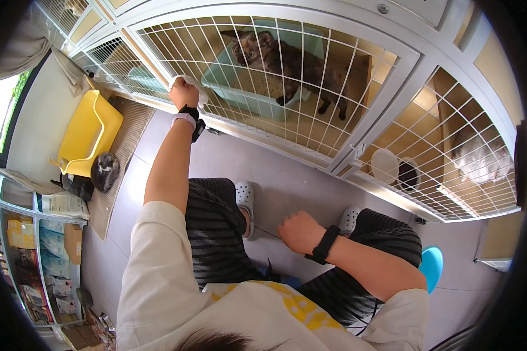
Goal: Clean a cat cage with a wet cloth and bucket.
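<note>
My left hand (184,93) is closed on a crumpled white cloth or tissue (203,94), at the lower left corner of a white wire cage door (263,125). Behind that door a dark mottled cat (301,66) stands partly over a pale green litter tray (241,98), its head turned toward the left. My right hand (302,232) hovers above the floor between my knees, fingers curled in a loose fist; no object shows in it.
A neighbouring cage at right holds a pale grey cat (483,158) and bowls (384,166). At left are a yellow plastic bin (81,131), a curled cat (105,171) on a mat (125,127), and stocked shelves (39,215). Something blue (432,267) lies by my right leg.
</note>
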`<action>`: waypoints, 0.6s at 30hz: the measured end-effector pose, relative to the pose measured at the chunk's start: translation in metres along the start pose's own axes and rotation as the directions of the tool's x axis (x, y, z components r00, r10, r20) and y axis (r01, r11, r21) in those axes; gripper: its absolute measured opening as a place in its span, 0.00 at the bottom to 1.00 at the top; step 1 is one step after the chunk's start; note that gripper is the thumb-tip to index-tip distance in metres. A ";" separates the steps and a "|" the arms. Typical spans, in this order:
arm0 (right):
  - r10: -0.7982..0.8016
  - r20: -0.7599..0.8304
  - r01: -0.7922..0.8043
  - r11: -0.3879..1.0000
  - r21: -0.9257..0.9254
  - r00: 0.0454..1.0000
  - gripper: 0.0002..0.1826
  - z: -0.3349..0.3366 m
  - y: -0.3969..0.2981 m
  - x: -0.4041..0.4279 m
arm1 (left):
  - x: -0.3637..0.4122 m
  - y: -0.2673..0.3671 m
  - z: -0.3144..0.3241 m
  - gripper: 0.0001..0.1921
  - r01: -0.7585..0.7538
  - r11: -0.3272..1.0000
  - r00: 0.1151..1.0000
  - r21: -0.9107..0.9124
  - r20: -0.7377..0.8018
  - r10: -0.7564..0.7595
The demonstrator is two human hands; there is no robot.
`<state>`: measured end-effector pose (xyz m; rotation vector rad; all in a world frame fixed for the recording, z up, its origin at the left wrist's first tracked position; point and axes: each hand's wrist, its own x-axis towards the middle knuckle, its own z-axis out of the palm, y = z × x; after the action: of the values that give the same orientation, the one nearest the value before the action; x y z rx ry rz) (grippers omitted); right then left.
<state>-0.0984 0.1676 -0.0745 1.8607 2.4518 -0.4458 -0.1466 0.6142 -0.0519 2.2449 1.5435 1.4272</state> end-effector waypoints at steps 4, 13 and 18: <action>0.010 0.063 -0.011 1.000 0.028 0.998 0.07 0.000 0.001 -0.001 | -0.004 0.000 0.001 0.07 -0.008 0.999 0.998 -0.045 -0.067 0.005; -0.008 -0.062 0.006 1.000 -0.029 0.998 0.05 -0.001 -0.005 -0.003 | -0.013 -0.006 -0.001 0.07 0.115 0.987 0.990 -0.109 -0.064 -0.122; -0.002 -0.026 0.001 1.000 -0.027 1.000 0.05 -0.006 -0.008 -0.003 | -0.013 -0.009 -0.004 0.09 0.001 0.976 1.000 -0.218 0.025 0.004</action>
<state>-0.1039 0.1641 -0.0666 1.8663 2.4627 -0.3897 -0.1568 0.6072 -0.0623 2.1281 1.3062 1.4818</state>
